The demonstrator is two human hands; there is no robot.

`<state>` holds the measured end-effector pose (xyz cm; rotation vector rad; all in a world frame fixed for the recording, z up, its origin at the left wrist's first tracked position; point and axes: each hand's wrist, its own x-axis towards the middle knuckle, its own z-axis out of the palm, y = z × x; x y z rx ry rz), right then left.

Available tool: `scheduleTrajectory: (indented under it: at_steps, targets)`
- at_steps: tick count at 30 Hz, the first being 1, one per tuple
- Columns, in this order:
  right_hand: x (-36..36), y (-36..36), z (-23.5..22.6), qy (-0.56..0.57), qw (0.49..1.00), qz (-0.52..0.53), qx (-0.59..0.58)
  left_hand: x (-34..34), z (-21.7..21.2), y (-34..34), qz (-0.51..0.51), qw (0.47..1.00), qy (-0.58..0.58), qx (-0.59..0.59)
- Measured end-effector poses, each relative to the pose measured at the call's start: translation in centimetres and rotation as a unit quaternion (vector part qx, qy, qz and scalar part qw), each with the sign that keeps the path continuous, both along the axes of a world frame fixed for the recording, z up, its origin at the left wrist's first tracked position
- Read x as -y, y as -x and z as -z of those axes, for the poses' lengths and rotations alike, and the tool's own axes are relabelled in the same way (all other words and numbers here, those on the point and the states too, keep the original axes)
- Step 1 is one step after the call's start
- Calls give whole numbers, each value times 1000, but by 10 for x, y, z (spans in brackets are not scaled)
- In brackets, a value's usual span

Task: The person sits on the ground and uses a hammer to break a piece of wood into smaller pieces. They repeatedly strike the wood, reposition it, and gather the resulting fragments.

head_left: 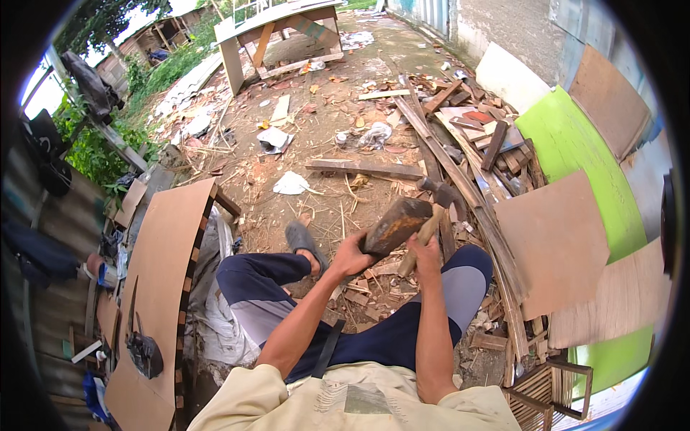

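My left hand (352, 255) is closed around the near end of a thick, dark wooden block (399, 226) with a worn brown face, tilted up to the right. Whether the block is part of a tool cannot be made out. My right hand (424, 253) grips the pale wooden handle of a hammer (429, 228). The dark metal head is up, just past the block's far end. Block and hammer overlap in view, so I cannot tell if they touch. Both are held between my knees, above ground littered with chips.
Long wooden strips (460, 169) and a heap of offcuts (496, 133) lie to the right, beside leaning brown boards (557, 241) and a green panel (589, 158). A long brown panel (154, 251) stands on the left. A white-topped table (280, 18) is at the back.
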<state>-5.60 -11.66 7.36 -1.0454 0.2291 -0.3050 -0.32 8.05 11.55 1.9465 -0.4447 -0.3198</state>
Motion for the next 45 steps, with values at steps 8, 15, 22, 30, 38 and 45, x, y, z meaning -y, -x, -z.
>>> scheduleTrajectory:
  at_steps: [8,15,22,30,38,45]
  targets:
    - [27,12,-1,-118,988,10,102,-19,66,4,-91,992,-72,39]
    - [48,18,8,-143,985,76,58,-23,157,17,-308,687,252,-608]
    - [47,23,11,-146,984,-10,103,10,134,-9,-223,618,401,-638]
    - [63,50,-9,-95,991,89,2,26,149,-14,-306,665,392,-557]
    - [102,67,12,-142,961,219,-94,-13,115,-130,-436,743,330,-385]
    - [89,63,7,-150,960,191,-136,-66,156,-207,-557,774,97,-287]
